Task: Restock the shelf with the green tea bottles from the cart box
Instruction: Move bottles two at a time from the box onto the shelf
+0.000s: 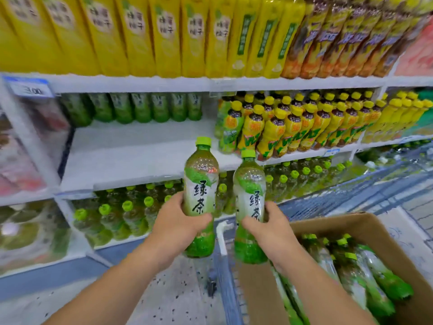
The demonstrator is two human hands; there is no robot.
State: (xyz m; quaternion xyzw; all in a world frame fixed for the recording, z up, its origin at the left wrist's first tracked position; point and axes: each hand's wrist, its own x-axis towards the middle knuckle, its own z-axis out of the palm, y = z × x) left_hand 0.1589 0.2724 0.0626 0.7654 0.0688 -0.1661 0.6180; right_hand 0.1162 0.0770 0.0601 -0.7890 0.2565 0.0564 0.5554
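Holding one green tea bottle in each hand, we stand in front of the middle shelf [131, 148], whose front half is bare while a row of green bottles [131, 107] waits at the back. Our left hand [174, 221] has its grip closed around the left bottle [200, 198] at the lower label, and our right hand [269, 227] has its grip closed around the right bottle [249, 205] in the same place. Both bottles are upright, caps up, labels facing us, raised just in front of the shelf edge and above the cart [220, 233]. The cardboard box [365, 226] sits in the cart at our lower right, with more green tea bottles [365, 273] lying on their sides inside it.

To do this step well, we judge it best to lift both bottles clear of the shelf lip, carry them in level, and set them down right in front of the back row, so the columns stay straight. We should keep the labels facing out and avoid the yellow-capped bottles [293, 127] crowding the right side. Holding low on the body keeps our fingers clear when the bases land.
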